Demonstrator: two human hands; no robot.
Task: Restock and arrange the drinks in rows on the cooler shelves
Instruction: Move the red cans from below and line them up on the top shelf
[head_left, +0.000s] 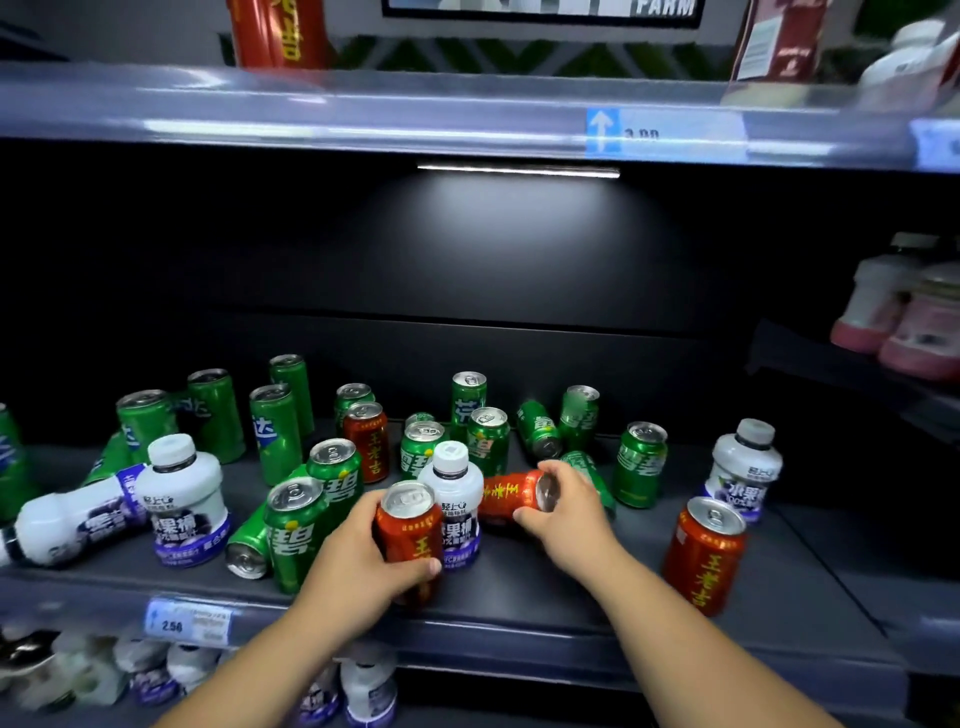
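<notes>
Toward the left end of the shelf (524, 587) a toppled white bottle (67, 525) lies on its side against a standing white bottle (184, 499), with green cans (275, 431) scattered behind them, some upright and some fallen. Near the middle of the front edge the left hand (363, 561) has fingers and thumb wrapped round an upright red can (410, 525). Just behind it stands a middle white bottle (454, 499). Beside that, the right hand (566, 509) curls over the top end of a tipped red can (511, 493), which lies on its side. Toward the right end stand a lone green can (639, 462), a lone red can (706, 551) near the front edge, and a far white bottle (745, 467) farther back.
</notes>
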